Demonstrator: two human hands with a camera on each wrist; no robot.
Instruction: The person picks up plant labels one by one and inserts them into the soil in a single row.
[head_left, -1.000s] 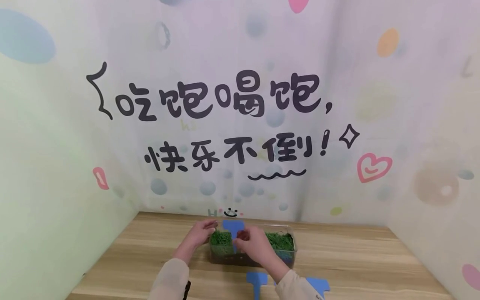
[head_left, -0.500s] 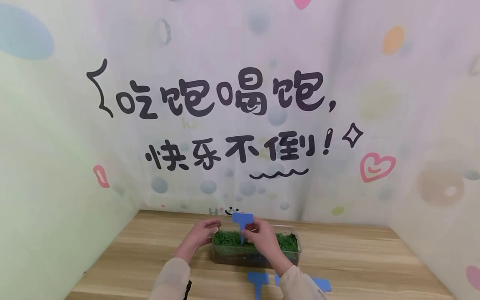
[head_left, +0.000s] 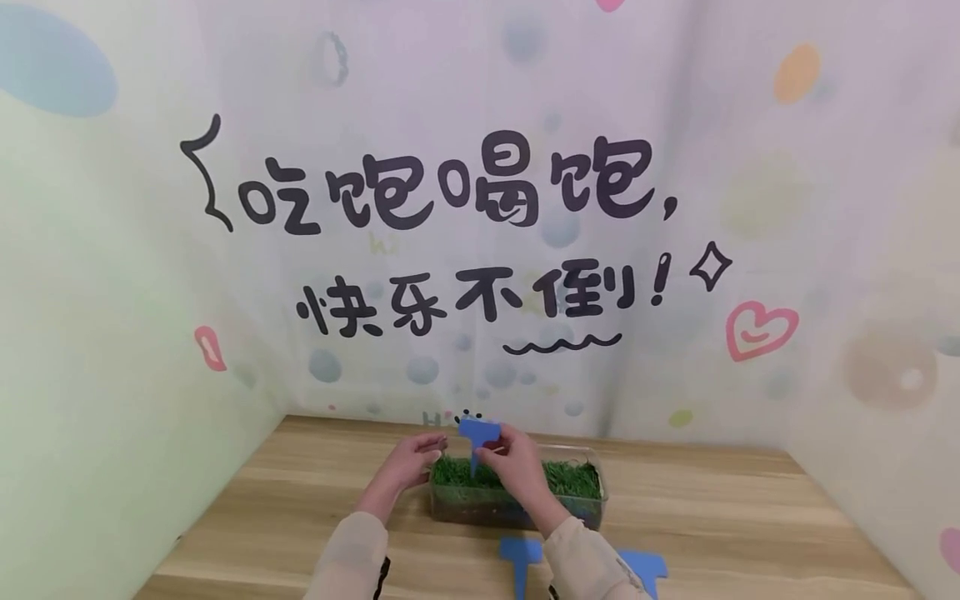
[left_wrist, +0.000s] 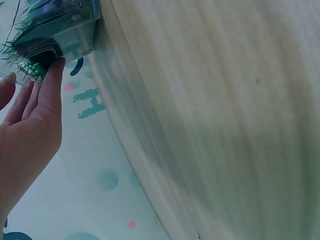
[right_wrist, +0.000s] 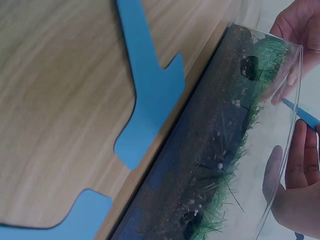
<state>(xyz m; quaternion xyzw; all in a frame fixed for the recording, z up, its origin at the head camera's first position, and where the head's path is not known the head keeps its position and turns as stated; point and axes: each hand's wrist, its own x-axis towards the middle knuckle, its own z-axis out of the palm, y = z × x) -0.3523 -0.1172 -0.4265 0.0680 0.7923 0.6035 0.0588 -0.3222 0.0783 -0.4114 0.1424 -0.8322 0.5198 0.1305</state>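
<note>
Left hand (head_left: pixel 408 463), fingers near straight, touches one end of a clear tub (head_left: pixel 487 507), seemingly to steady it; right hand (head_left: pixel 519 467) pinches one blue T-shaped label (head_left: pixel 480 431), tip down at the grass (head_left: pixel 572 477), contact unclear.

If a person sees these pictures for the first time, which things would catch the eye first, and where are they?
Probably the large black Chinese lettering across the back wall comes first. Below it, a clear planter of green grass stands on the wooden table, with the right hand holding a blue T-shaped label above the grass. Two more blue labels lie in front of the planter.
</note>
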